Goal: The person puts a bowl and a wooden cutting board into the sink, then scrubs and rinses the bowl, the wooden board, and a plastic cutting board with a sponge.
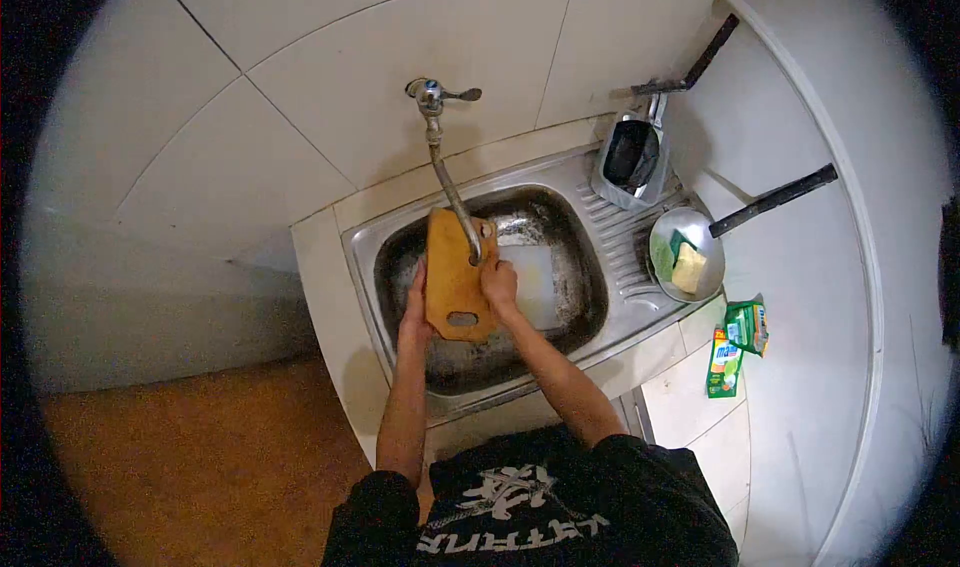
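Metal sink [364, 277], taken as landmark. Wooden board [455, 282] within its basin area, left of the sink's middle, long side running from the back toward the person; a slot near the end closest to the person, round holes near the far end. Left hand [415, 307] clamped on the board's left edge, part of the fingers hidden. Right hand [500, 285] curled against the board's right edge; fingertips hidden, so cannot tell whether it is closed on the board.

Pale flat rectangular item [530, 279] inside the sink, right of the board, partly behind the right hand. Tap [432, 99] on the wall behind the sink, spout reaching over the board; cannot tell if water runs.

Ribbed drainboard [610, 229] on the sink's right side. On it, toward the back: clear container [612, 189] with dark items inside. Nearer the person: metal bowl [713, 272] holding a yellow block [688, 268] and green pieces.

Tiled desk [690, 407] around the sink; right of the sink, two green packets [724, 365] lie touching or overlapping.
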The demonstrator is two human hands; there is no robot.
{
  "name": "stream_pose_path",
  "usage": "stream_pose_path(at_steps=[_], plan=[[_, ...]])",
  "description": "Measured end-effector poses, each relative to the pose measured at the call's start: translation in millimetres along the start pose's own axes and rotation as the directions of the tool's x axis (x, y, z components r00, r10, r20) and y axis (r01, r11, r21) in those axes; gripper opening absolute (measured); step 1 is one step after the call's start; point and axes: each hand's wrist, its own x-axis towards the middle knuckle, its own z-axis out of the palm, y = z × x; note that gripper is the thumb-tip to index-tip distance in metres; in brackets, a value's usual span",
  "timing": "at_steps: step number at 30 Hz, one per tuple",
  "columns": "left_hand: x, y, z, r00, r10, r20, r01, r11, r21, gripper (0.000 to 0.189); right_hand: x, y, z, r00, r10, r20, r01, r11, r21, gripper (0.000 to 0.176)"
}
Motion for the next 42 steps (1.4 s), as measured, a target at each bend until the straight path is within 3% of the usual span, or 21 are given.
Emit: stream_pose_path(at_steps=[4,8,10,11,13,14,16,17,20,22,23,27,30,32,33,35,36,38,39,41,42], plan=[[14,-1,-12,0.991,0.095,0.095,-0.096,0.995,0.006,0.064,10,-8,-3,0.961,-0.192,-0.201,0.174,0.979,-0.102,0.061],[32,-4,-6,0.986,0.148,0.071,-0.153,0.986,0.072,0.058,12,-13,-12,0.967,-0.115,-0.228,0.098,0.991,-0.088,0.058],[41,-3,2,0.957,0.287,0.044,-0.270,0.822,0.501,0.055,4,-15,-25,0.977,-0.036,-0.211,0.045,0.998,0.039,0.055],[44,-5,6,0.958,0.284,0.044,-0.267,0.824,0.499,0.055,2,-10,-28,0.977,-0.034,-0.212,0.043,0.998,0.036,0.055],[35,3,33,0.923,0.378,0.072,-0.268,0.497,0.825,0.058,-2,-1,-33,0.943,0.055,-0.329,-0.010,0.991,0.135,0.052],[33,4,45,0.923,0.377,0.075,-0.270,0.497,0.825,0.058,-4,3,-36,0.942,0.055,-0.332,-0.011,0.991,0.135,0.052],[34,4,65,0.902,0.415,0.124,-0.228,0.212,0.950,0.055,-11,8,-46,0.838,-0.060,-0.542,0.192,0.963,0.189,0.050],[43,-1,67,0.902,0.409,0.135,-0.237,0.210,0.948,0.055,-15,11,-53,0.853,-0.093,-0.513,0.216,0.958,0.186,0.046],[75,-23,69,0.815,0.580,-0.014,-0.238,0.356,0.904,0.047,-12,27,-57,0.854,-0.090,-0.512,0.196,0.968,0.157,0.044],[70,-13,84,0.473,0.793,0.384,-0.500,-0.117,0.858,0.045,-15,22,-61,0.834,-0.081,-0.546,0.209,0.962,0.177,0.044],[66,1,100,0.844,0.535,0.044,-0.155,0.165,0.974,0.046,-16,18,-64,0.818,-0.076,-0.570,0.226,0.954,0.198,0.044],[54,-5,79,0.815,0.547,0.189,-0.351,0.208,0.913,0.042,-7,32,-60,0.844,-0.045,-0.535,0.175,0.965,0.194,0.045],[52,-18,38,0.829,0.486,0.277,-0.484,0.374,0.791,0.030,2,52,-50,0.868,-0.065,-0.492,0.212,0.945,0.249,0.048],[24,-17,32,0.910,0.301,0.284,-0.413,0.636,0.651,0.033,-14,27,-64,0.919,0.033,-0.392,0.079,0.961,0.267,0.050],[8,-21,36,0.911,0.299,0.284,-0.412,0.635,0.653,0.033,-12,33,-59,0.919,0.036,-0.392,0.077,0.960,0.269,0.050],[-17,-32,49,0.964,0.217,0.156,-0.247,0.947,0.205,0.039,-2,54,-42,0.918,-0.006,-0.395,0.119,0.958,0.261,0.052],[-15,-36,40,0.964,0.213,0.159,-0.243,0.948,0.207,0.039,-4,53,-44,0.917,-0.002,-0.399,0.116,0.958,0.262,0.052],[-3,-45,20,0.968,-0.039,0.246,0.045,0.999,-0.019,0.039,-10,46,-58,0.942,-0.151,-0.299,0.240,0.926,0.290,0.048],[-5,-44,26,0.966,-0.046,0.255,0.052,0.999,-0.015,0.039,-8,45,-69,0.940,-0.146,-0.309,0.238,0.927,0.289,0.048],[-12,-37,44,0.979,0.051,0.199,-0.007,0.976,-0.219,0.038,-2,50,-108,0.913,-0.372,-0.165,0.348,0.924,-0.157,0.034],[-12,-33,48,0.977,0.047,0.208,-0.001,0.976,-0.217,0.038,-11,34,-142,0.765,-0.543,-0.346,0.499,0.840,-0.214,0.021]])
